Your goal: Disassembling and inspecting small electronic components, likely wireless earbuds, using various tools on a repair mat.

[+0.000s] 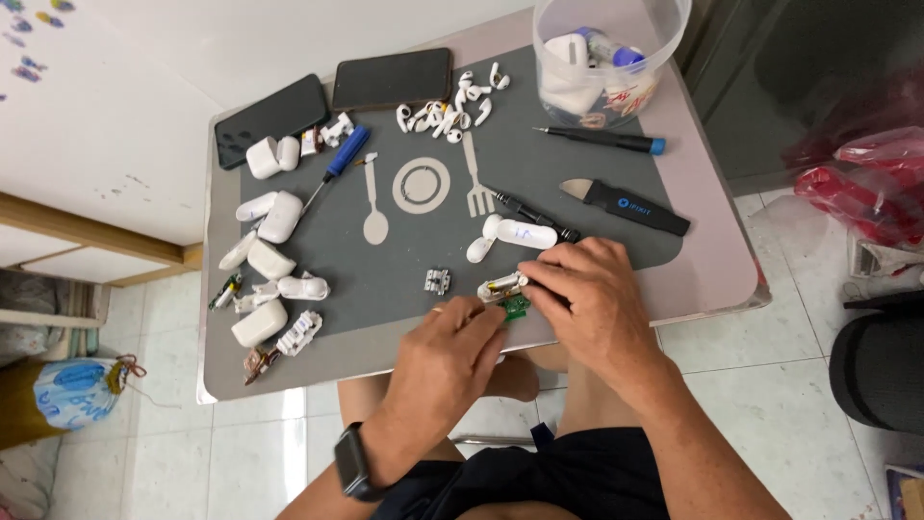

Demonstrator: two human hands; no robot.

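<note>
- Hands meet at mat's (385, 279) near edge: left hand (445, 358) and right hand (589, 300) pinch a small part (504, 288) with green board (516, 307).
- Best held low, grip light.

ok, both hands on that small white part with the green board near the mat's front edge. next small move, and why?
Probably ease the green board free of the white part. The left hand and right hand both pinch it just above the mat, and the board already hangs out below.
</note>
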